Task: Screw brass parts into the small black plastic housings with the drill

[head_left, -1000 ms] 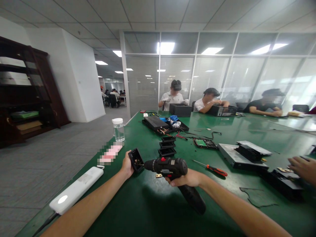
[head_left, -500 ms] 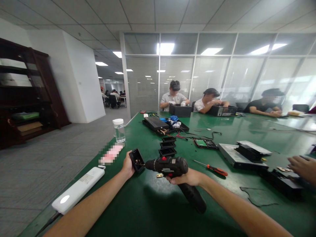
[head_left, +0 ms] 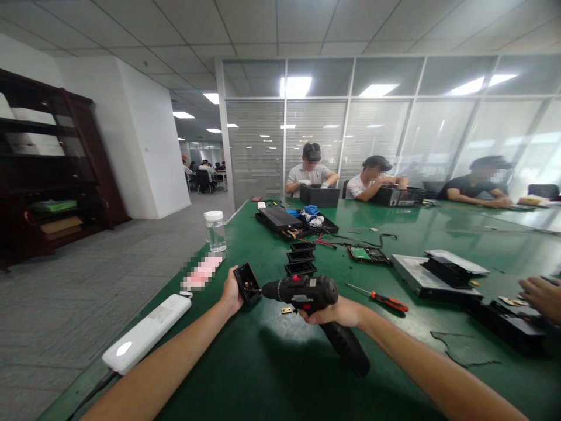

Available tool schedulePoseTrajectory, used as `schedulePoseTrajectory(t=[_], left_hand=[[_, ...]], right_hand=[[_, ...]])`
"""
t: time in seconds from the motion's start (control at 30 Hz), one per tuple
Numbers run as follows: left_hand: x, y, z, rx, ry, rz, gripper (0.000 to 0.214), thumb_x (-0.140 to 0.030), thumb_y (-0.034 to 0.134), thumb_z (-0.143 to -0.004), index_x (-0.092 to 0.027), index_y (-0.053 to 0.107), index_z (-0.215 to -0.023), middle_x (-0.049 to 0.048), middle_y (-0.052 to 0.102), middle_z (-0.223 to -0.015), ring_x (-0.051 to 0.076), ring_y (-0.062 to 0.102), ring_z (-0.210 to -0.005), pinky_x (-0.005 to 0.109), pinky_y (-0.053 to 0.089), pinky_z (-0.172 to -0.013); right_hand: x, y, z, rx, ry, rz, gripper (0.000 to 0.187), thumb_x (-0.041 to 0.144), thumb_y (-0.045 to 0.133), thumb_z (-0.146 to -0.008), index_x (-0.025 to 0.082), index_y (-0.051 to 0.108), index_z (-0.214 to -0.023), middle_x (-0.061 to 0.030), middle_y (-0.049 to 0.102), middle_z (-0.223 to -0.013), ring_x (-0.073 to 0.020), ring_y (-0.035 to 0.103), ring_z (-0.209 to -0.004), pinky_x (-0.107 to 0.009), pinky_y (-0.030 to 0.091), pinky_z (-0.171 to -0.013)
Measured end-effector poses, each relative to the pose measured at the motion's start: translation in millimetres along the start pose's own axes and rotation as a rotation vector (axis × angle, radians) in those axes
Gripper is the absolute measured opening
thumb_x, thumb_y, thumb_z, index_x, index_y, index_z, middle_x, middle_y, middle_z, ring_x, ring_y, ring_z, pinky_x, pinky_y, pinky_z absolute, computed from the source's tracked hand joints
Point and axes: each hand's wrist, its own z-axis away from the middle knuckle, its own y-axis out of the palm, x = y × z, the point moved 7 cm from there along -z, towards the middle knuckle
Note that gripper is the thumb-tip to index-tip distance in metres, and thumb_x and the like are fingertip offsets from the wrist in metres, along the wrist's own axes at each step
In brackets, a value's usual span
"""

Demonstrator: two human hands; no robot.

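My left hand (head_left: pixel 232 293) grips a small black open box (head_left: pixel 246 284) by its left side, its open face tilted toward the drill. Small brass-coloured bits show inside it. My right hand (head_left: pixel 335 311) is wrapped round the handle of a black cordless drill (head_left: pixel 302 290) with red buttons. The drill points left, and its bit reaches into the box; the exact contact point is too small to make out. Just under the drill's body a small gold-coloured metal piece (head_left: pixel 286 310) lies on the green table (head_left: pixel 245 374). Several similar black frames (head_left: pixel 300 268) stand in a row beyond the drill.
An orange-and-black screwdriver (head_left: pixel 381 300) lies right of the drill. Farther right are a silver metal case (head_left: pixel 421 280) and another person's hand (head_left: pixel 541 295). At left are a white power strip (head_left: pixel 149 333) and a clear jar (head_left: pixel 215 231). Several people sit across the table.
The whole view has shifted slightly, so things appear a little farther right. Both hands keep their hold, with the drill still at the box.
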Motion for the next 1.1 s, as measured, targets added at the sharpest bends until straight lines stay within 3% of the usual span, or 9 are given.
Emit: schedulePoseTrajectory(t=[0.33,1.1], left_hand=[[1.5,-3.1,-7.3,0.043,0.021,-0.013,0.026,-0.041,0.052,-0.066,-0.016,0.055,-0.069,0.0013,0.054,-0.057,0.017,0.054,-0.051,0.032,0.045,-0.053],[0.9,-4.4,-6.7,0.014,0.002,-0.012,0.024,-0.040,0.052,-0.066,-0.016,0.053,-0.066,0.0012,0.054,-0.056,0.017,0.054,-0.050,0.032,0.046,-0.053]], right_hand=[[-0.6,-2.8,0.5,-0.021,-0.001,-0.013,0.023,0.024,0.061,-0.067,0.011,0.056,-0.085,-0.0029,0.051,-0.080,-0.0130,0.048,-0.073,-0.027,0.040,-0.071],[-0.6,-1.4,1.4,-0.017,-0.002,0.017,0.024,0.022,0.060,-0.069,0.011,0.055,-0.089,-0.0035,0.051,-0.083,-0.0137,0.048,-0.076,-0.028,0.040,-0.074]])
